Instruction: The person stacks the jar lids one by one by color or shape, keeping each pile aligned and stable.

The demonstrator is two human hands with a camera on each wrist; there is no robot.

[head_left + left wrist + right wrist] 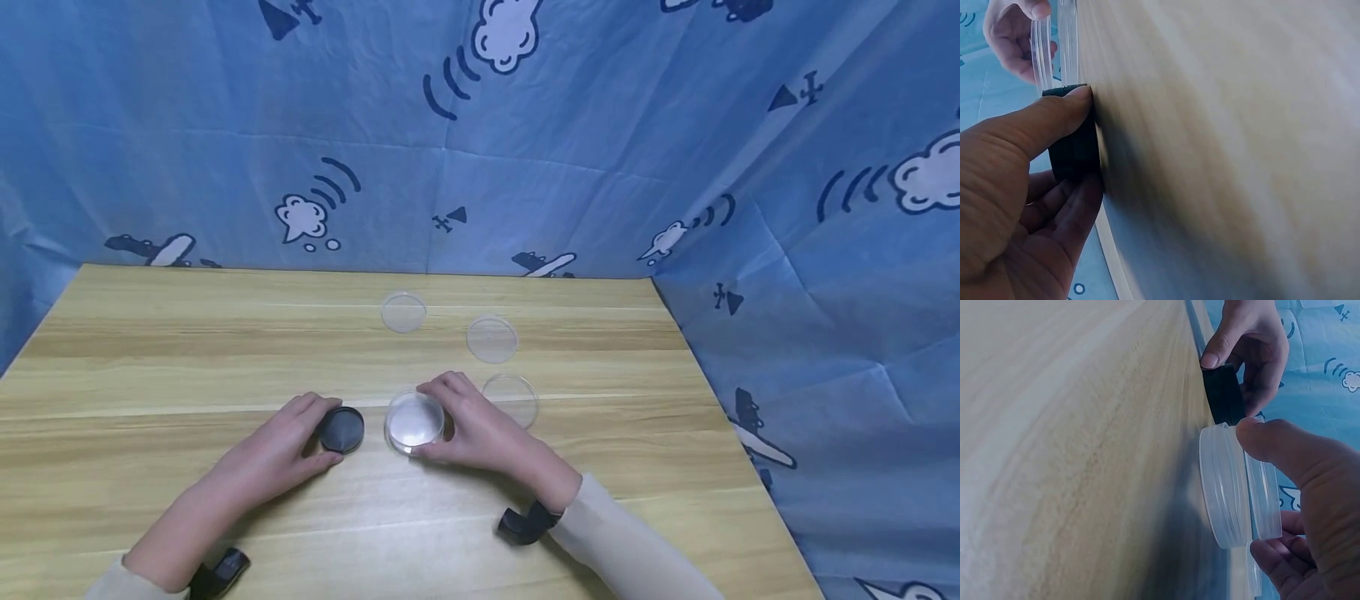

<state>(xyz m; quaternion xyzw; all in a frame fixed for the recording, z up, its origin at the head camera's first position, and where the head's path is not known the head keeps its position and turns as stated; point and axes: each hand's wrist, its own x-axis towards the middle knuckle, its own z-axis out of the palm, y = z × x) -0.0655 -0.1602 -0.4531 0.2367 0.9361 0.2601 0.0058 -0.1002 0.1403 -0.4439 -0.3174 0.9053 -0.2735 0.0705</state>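
Note:
My left hand (288,442) grips a short black round container (342,430) by its sides, thumb on the near side and fingers on the far side. The black piece sits at the tabletop. To its right, my right hand (480,429) pinches a clear round plastic dish (1264,494) at its rim between thumb and fingers. Directly beneath is a second clear dish (1217,487), standing on the table; a narrow gap shows between the two in the right wrist view. Seen from above, the held dish overlaps the lower one almost fully.
Three more clear round pieces lie on the wooden table (187,350): one at the back (403,313), another right of it (492,340), and a third (513,398) partly behind my right hand. Blue patterned cloth (225,125) hangs behind the table and along its right side.

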